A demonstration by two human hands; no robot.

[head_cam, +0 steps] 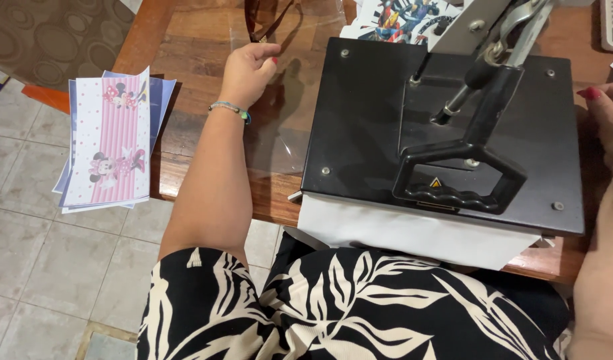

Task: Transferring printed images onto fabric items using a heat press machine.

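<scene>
Left grip [248,72] pinches glossy clear film [280,127] (flat black press [446,133] adjacent).

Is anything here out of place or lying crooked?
The stack of printed sheets hangs well over the wooden table's left edge. White fabric sticks out under the heat press. Left hand pinches a clear film.
</scene>
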